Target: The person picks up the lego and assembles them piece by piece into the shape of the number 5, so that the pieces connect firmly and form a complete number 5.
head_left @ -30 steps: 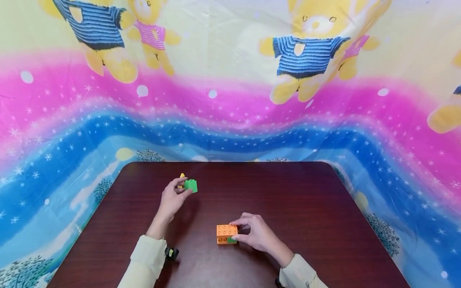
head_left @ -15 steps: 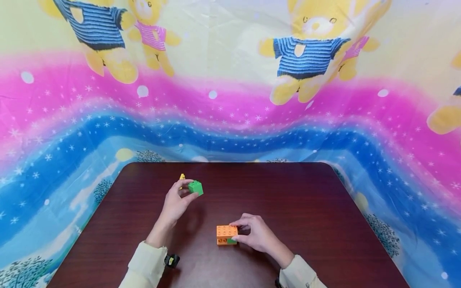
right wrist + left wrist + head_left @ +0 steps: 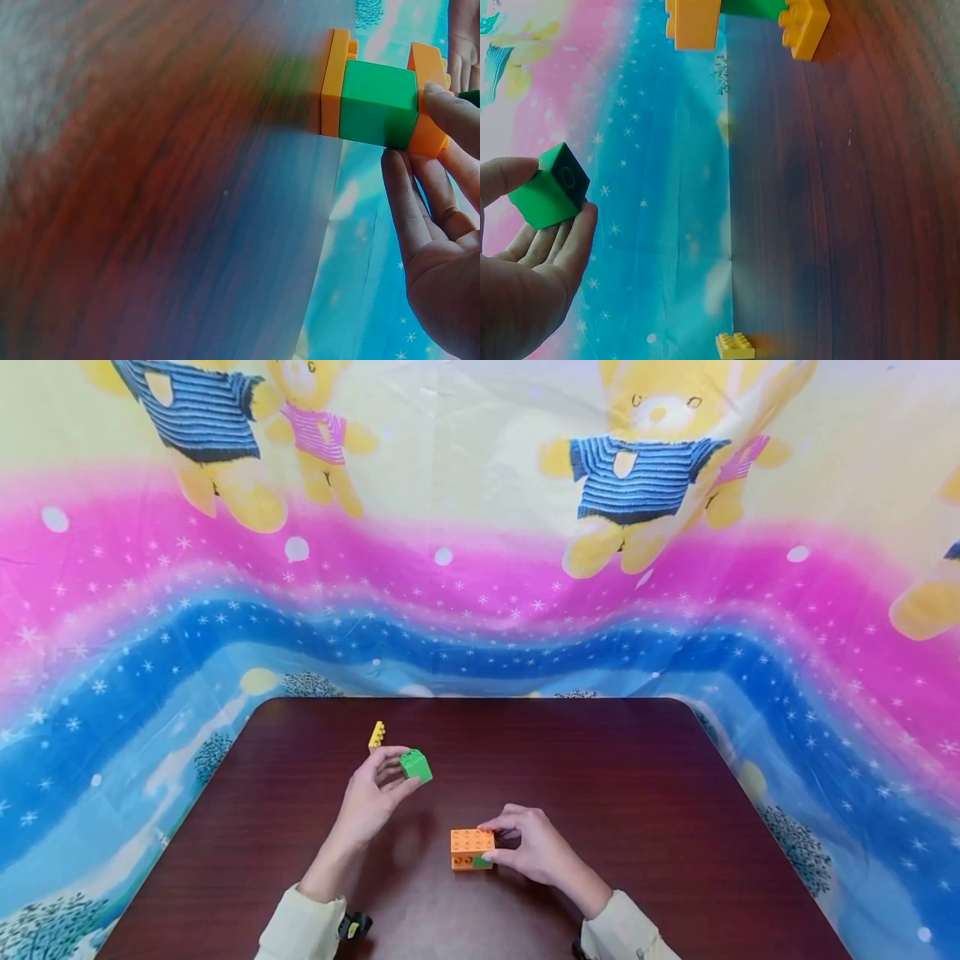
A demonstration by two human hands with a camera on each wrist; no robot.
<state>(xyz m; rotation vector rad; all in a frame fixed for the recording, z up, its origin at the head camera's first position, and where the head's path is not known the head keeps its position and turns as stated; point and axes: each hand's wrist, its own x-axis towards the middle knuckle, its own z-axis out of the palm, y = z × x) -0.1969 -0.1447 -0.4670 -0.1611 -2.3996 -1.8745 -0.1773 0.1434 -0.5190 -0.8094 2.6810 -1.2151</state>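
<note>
Left sleeve [image 3: 298,920]: pale, cuffed; a black device [image 3: 357,927] sits beside it at the wrist.

Left grip [image 3: 366,800]: narrow, pinching the loose green block between thumb and fingertips.

Yellow brick [image 3: 377,735]: studded; we find it on the tabletop [image 3: 637,777], beyond the left grip and apart from the held block.

Loose green block [image 3: 417,767]: at the left grip's fingertips, raised off the tabletop and tilted; the left wrist view shows us its dark, hollow underside.

Stack, three pieces, standing on the tabletop between both grips, nearer the person than the yellow brick: upper orange brick [image 3: 471,839], studs up; stacked green block [image 3: 378,103] beneath its right end; lower orange brick [image 3: 334,82] at the base, studs visible in the gap.

Right grip [image 3: 538,845]: holding the stack by its right end; we note the thumb on the near side of the upper orange brick, fingers around its far side.

Right sleeve [image 3: 624,927]: pale, cuffed.
</note>
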